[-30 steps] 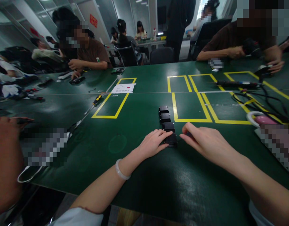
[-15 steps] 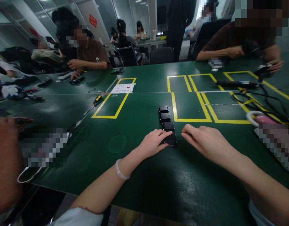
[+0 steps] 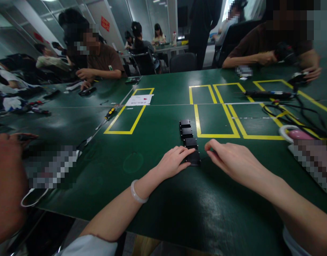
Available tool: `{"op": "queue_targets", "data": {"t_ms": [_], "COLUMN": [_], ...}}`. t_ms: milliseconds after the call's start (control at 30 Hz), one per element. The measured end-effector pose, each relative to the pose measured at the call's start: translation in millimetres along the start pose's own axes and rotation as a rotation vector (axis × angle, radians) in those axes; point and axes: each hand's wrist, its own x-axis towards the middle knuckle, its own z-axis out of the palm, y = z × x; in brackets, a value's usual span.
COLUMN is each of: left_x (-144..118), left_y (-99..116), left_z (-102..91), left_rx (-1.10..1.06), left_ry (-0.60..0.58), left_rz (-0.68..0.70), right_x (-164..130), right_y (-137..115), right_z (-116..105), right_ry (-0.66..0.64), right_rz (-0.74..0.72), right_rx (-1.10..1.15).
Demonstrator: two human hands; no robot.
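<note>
Head view: your left hand (image 3: 174, 162) lies flat on the green table (image 3: 158, 199), fingers loosely spread, fingertips touching the left side of the nearest black block (image 3: 194, 158), not gripping it. That block closes a row of four black blocks (image 3: 188, 140) running away from you, just left of a yellow taped rectangle (image 3: 215, 121). Your right hand (image 3: 232, 160) rests just right of the same block, fingers half curled; whether it pinches anything, you cannot tell. Screwdriver (image 3: 109, 114) well off left
</note>
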Motion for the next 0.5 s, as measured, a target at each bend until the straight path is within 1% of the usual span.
{"op": "queue_targets", "data": {"t_ms": [133, 333, 500], "left_x": [-0.3, -0.6, -0.2], "left_y": [0.2, 1.2, 1.0], "left_z": [-0.1, -2.1, -2.9], "left_rx": [-0.004, -0.012, -0.008], "left_ry": [0.003, -0.002, -0.012], "left_rz": [-0.003, -0.003, 0.0], "right_x": [-0.3, 1.3, 0.7], "right_y": [-2.0, -2.7, -2.2], "right_z": [-1.9, -0.7, 1.6], "right_ry": [0.003, 0.017, 0.024], "right_rz": [0.003, 0.005, 0.013], "right_rx": [0.033, -0.059, 0.023]}}
